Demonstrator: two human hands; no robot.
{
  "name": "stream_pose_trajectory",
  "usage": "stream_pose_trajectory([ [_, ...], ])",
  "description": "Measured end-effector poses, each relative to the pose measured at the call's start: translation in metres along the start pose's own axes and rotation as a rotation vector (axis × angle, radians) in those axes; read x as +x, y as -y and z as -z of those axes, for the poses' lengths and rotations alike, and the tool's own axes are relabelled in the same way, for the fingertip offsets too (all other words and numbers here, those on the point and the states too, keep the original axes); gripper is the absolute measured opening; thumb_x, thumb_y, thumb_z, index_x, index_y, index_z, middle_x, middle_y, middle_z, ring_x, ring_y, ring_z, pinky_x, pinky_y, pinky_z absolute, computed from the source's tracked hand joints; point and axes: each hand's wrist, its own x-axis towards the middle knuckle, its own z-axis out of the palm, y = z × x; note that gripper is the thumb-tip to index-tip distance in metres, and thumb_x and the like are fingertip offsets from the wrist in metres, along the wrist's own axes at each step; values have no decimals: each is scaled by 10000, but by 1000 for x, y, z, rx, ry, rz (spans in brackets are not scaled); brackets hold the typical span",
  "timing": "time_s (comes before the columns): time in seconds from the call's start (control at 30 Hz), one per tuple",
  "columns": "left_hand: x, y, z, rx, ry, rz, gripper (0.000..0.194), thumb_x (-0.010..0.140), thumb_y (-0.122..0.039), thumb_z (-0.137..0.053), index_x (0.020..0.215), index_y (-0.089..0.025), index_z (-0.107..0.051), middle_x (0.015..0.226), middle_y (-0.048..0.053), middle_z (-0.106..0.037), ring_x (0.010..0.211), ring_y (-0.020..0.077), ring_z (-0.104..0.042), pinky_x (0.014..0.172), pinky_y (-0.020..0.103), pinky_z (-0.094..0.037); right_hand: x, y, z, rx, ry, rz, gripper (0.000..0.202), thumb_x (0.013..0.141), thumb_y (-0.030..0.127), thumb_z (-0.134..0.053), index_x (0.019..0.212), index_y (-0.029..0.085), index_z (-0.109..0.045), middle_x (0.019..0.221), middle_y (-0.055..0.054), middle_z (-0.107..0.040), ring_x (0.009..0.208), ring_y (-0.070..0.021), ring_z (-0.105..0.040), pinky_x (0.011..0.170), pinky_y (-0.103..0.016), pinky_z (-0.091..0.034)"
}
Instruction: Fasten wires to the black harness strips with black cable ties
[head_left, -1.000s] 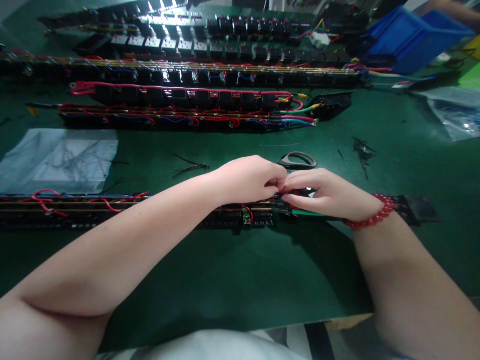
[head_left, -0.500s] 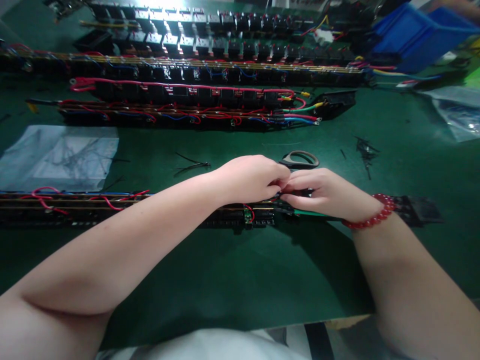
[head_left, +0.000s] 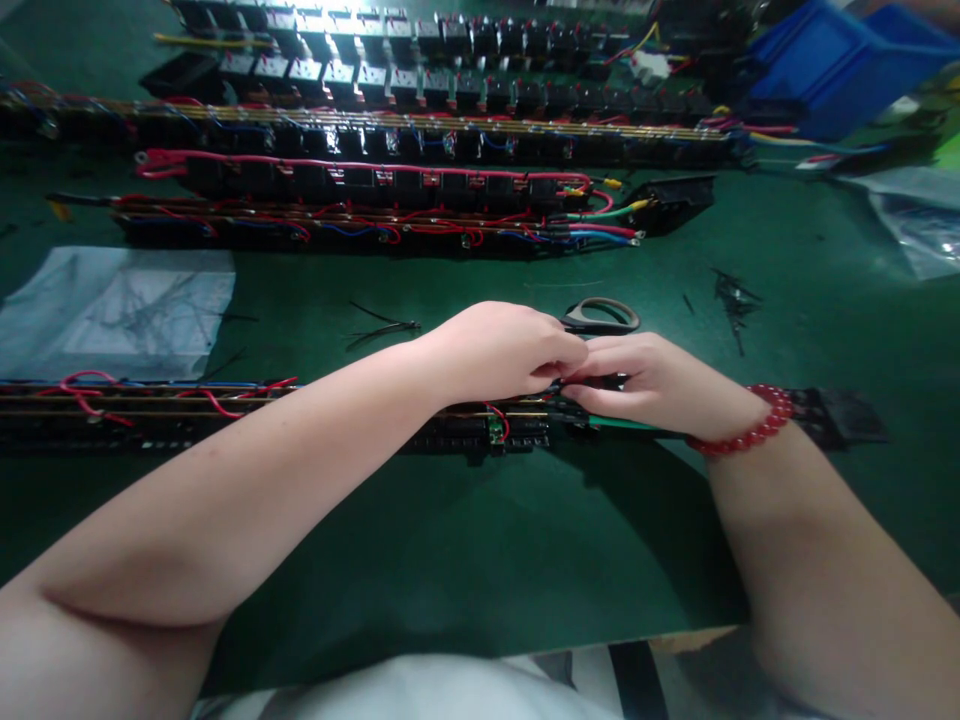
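A long black strip assembly [head_left: 465, 432] with red wires and brass-coloured rails lies across the green table [head_left: 480, 540]. Over its right part, my left hand [head_left: 514, 352] is closed in a pinch, its fingertips meeting those of my right hand [head_left: 622, 378]. The right hand's thumb and fingers also pinch together, just above dark wires at the strip's end. What lies between the fingertips is too small and hidden to name. Scissors [head_left: 602, 315] rest right behind the hands, their handle showing.
Several similar wired assemblies [head_left: 337, 225] lie further back. A plastic bag [head_left: 120, 315] of black ties is at the left, loose ties [head_left: 382, 328] behind my left forearm, and more dark ties [head_left: 736, 305] at the right. A blue bin [head_left: 840, 75] stands at the back right.
The fingers of my left hand have shifted slightly to the right, over the right fingertips. The right hand stays nearly in place.
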Motion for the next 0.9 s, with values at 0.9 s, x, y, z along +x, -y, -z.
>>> stream_pose_trajectory([
  [0.9, -5, -10, 17, 122, 243, 166, 293, 954, -189, -471, 1139, -260, -686, 1037, 55, -753, 800, 199, -653, 594, 292, -297, -2, -1, 1, -88, -128, -15, 269, 941, 371, -552, 812, 227, -738, 780, -56, -744, 709, -212, -667, 667, -344, -484],
])
